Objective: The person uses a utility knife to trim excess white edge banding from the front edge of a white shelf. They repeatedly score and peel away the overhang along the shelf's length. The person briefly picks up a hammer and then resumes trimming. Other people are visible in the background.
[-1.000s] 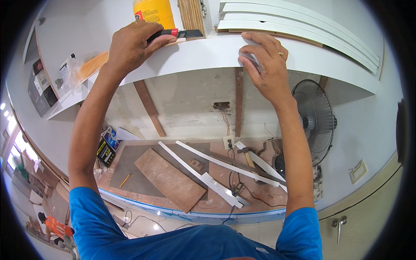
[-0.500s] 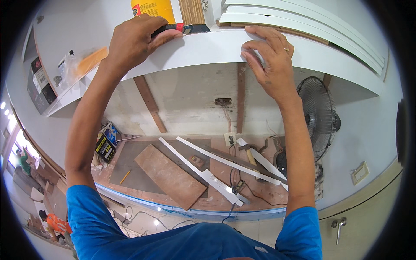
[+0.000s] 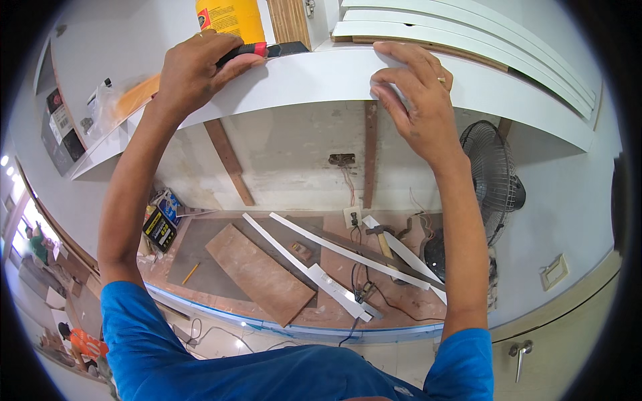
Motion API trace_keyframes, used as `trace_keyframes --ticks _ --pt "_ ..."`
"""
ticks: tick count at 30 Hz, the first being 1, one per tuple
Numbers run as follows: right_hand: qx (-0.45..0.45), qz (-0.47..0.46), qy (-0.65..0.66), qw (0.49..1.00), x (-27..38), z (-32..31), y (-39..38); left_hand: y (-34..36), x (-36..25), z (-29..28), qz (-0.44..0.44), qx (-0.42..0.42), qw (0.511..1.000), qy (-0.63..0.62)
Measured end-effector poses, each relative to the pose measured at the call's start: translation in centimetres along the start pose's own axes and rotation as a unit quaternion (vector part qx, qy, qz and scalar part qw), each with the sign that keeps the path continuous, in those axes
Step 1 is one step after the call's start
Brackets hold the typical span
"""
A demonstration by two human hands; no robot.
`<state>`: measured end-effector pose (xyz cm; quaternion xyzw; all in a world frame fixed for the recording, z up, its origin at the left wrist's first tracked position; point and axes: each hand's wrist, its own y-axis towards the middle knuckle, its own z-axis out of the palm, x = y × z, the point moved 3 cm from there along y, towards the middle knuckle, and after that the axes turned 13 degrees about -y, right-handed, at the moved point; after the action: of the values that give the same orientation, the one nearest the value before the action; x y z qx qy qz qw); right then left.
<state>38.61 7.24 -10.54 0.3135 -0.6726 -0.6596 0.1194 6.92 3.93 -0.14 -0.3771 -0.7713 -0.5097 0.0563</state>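
A stained pale wall (image 3: 301,160) shows below a long white shelf (image 3: 321,77), with a fan (image 3: 487,174) under the shelf's right part. The right hand (image 3: 418,90) is loosely spread at the shelf; the left hand (image 3: 199,70) grips a red-and-black knife (image 3: 277,50) along its upper edge.

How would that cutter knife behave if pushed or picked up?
The cutter knife has a slim dark blade, which might flex or snap. Its chunky black handle should stay stiff. Small enough for the left hand to hold alone, it is probably light.
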Motion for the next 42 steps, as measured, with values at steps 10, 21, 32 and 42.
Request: trace_keyframes --ticks 10,21,32,42 --pt "0.002 0.007 -0.006 1.0 0.2 -0.1 0.1 -0.6 -0.1 -0.4 0.001 -0.026 1.0 0.017" --pt "0.024 0.022 0.003 0.999 0.1 -0.2 0.2 -0.7 -0.1 -1.3 0.064 -0.045 0.997 0.019" --pt "-0.003 0.03 -0.022 0.999 1.2 -0.1 0.9 -2.1 0.9 -1.6 -0.034 -0.034 0.998 0.032" --pt "-0.031 -0.02 -0.138 0.99 7.4 5.0 3.0 -4.9 1.6 -2.2 -0.363 -0.103 0.855 -0.355"
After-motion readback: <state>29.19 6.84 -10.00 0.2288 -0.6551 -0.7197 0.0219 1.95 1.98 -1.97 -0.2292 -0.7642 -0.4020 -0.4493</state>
